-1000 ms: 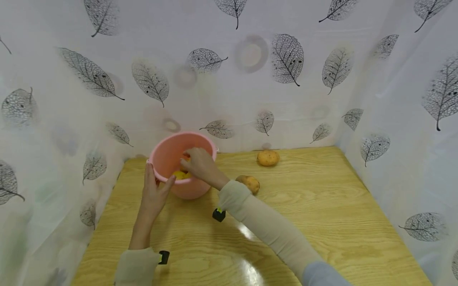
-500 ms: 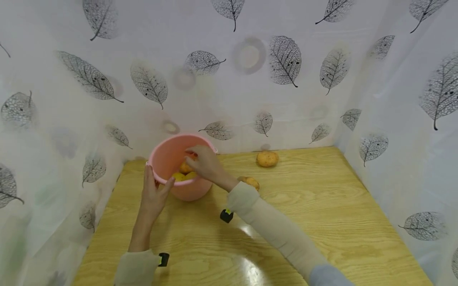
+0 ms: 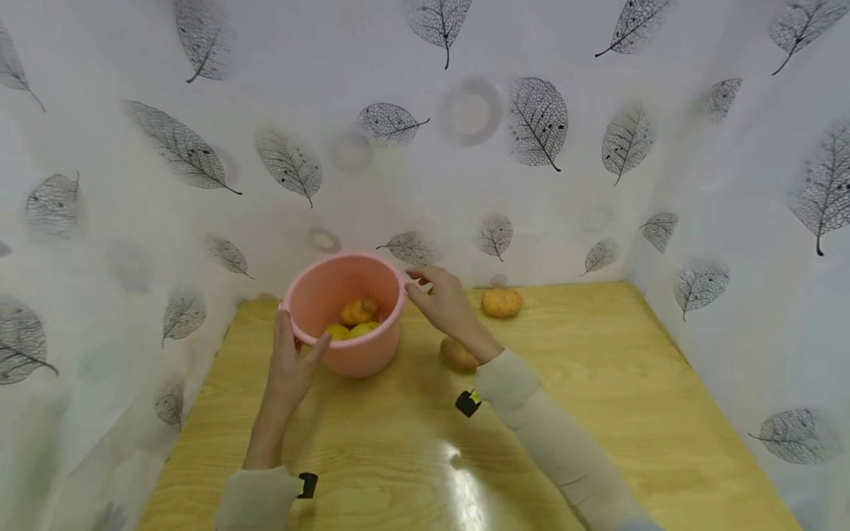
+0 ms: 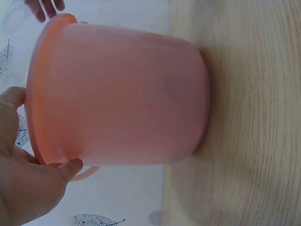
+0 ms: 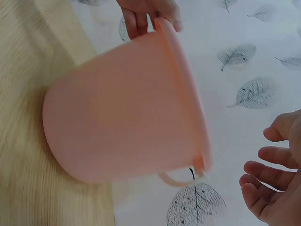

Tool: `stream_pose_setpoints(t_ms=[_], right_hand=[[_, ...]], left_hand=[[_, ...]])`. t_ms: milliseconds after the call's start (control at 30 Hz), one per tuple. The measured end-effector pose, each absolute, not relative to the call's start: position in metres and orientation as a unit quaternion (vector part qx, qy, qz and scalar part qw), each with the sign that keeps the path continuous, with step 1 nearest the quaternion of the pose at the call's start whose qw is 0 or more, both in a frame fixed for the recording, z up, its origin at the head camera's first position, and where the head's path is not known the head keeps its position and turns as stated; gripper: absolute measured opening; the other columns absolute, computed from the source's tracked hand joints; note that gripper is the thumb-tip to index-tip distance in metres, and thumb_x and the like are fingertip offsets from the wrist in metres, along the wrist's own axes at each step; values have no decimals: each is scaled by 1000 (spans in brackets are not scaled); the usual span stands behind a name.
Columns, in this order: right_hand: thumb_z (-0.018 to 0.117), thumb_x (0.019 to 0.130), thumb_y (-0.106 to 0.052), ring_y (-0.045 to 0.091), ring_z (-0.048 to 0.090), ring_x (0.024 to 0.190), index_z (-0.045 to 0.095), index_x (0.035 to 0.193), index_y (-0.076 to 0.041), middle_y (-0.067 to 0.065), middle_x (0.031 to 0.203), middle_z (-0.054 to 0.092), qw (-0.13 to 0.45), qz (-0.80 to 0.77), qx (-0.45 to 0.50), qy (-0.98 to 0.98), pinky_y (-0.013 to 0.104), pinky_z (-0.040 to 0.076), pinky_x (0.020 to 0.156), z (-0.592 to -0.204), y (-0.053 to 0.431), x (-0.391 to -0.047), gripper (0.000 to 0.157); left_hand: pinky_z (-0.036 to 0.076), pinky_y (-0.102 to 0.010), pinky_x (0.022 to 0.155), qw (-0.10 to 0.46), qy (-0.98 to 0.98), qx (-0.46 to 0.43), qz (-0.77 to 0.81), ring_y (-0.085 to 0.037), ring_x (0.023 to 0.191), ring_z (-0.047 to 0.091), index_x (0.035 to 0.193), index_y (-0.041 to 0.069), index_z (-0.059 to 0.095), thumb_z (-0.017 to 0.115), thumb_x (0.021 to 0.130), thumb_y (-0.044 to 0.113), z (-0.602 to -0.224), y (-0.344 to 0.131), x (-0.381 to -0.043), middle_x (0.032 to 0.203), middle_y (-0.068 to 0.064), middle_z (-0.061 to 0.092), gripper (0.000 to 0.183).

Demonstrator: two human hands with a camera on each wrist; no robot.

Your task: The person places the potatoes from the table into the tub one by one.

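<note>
Just before the pink bucket [image 3: 358,361], toward its left side, a person's left hand [image 3: 292,372] grips the rim, thumb at the near edge and fingers along the outer wall. The bucket stands on a wooden worktop [image 3: 358,446]. To its right, a near potato [image 3: 457,355] lies partly hidden. Inside the bucket, two yellow rounded items [image 3: 338,332], their kind unclear, sit before a brown potato [image 3: 358,312]. Just right of the bucket's rim hangs the right hand [image 3: 446,302], not touching it, fingers loosely bent and holding nothing. Farther right of the bucket, near the leaf-patterned curtain [image 3: 412,192], lies a far potato [image 3: 502,302].

Steadying the bucket appears to be the step in hand; another grasp would call for spreading the right fingers over either loose potato.
</note>
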State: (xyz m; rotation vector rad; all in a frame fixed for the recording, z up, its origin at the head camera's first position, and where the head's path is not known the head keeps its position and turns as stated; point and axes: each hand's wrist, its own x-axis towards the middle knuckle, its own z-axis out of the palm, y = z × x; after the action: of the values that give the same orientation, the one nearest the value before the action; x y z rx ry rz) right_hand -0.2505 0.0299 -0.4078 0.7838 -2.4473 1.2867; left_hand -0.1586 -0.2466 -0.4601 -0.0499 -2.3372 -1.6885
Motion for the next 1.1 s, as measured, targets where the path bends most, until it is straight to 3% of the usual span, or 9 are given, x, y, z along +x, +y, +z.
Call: stream_pose_setpoints(t_ms=[200,533,800,1100], right_hand=[[64,100,-12,33,65,104,68,128,7,21,123,69,129,475,231,-839,45,60,83,-407,63,-244,34],[66,101,-11,33,66,104,67,131,4,21,125,69,144,473,181,-850,43,57,82,-408,110,-238,34],[66,102,-16,31,65,106,66,134,2,20,127,69,153,467,163,-856,17,50,79,-412,128,-236,37],[67,101,-14,34,63,107,65,133,6,23,127,67,143,462,167,-859,8,46,77,-420,138,-228,37]], left_hand=[[21,-48,125,103,-815,-1,-570,-35,156,7,164,5,-10,69,101,18,-461,-250,-152,171,-14,-14,102],[20,-47,126,103,-820,11,-563,-36,156,7,164,2,-6,70,101,22,-462,-251,-151,170,-17,-14,101],[21,-49,125,108,-827,15,-552,-38,156,9,164,0,-4,69,101,24,-456,-256,-154,170,-20,-11,99],[21,-50,125,116,-822,10,-558,-40,155,12,164,-1,-3,69,101,26,-456,-257,-156,170,-20,-9,99]])
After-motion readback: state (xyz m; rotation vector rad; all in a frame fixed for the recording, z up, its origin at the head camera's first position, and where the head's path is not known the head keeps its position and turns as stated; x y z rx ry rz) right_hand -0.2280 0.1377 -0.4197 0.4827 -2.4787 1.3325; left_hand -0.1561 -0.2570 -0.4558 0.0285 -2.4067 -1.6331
